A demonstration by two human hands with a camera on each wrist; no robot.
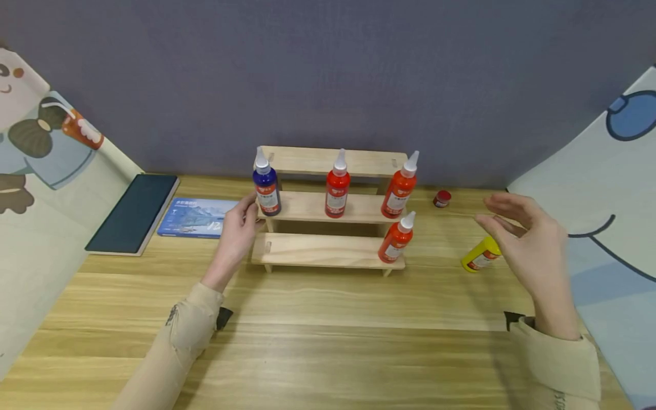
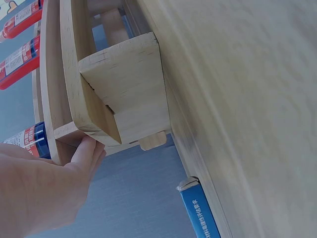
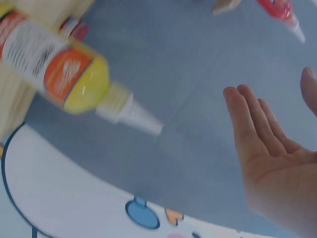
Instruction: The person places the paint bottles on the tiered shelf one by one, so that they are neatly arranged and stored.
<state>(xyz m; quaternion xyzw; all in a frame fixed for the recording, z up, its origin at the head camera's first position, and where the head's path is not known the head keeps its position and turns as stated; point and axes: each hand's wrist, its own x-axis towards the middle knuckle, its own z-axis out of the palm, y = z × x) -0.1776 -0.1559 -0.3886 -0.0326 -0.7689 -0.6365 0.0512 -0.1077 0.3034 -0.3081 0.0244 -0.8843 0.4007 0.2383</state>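
Observation:
A three-tier wooden shelf (image 1: 318,250) stands on the table. My left hand (image 1: 238,225) grips the left end of its middle tier, beside a blue paint bottle (image 1: 267,191); in the left wrist view its fingers (image 2: 88,151) reach under the plank. Two red paint bottles (image 1: 337,191) (image 1: 398,193) share that tier, and another red bottle (image 1: 396,242) is at the right of the lowest tier. My right hand (image 1: 535,250) hovers with nothing in it, fingers extended and thumb apart, near a yellow paint bottle (image 1: 480,255) that it partly hides.
A small red-lidded jar (image 1: 442,199) sits right of the shelf. On the left lie a blue box with a landscape picture (image 1: 197,217) and a dark green flat book or box (image 1: 133,213). A grey panel (image 1: 328,74) rises behind, with printed side panels left and right.

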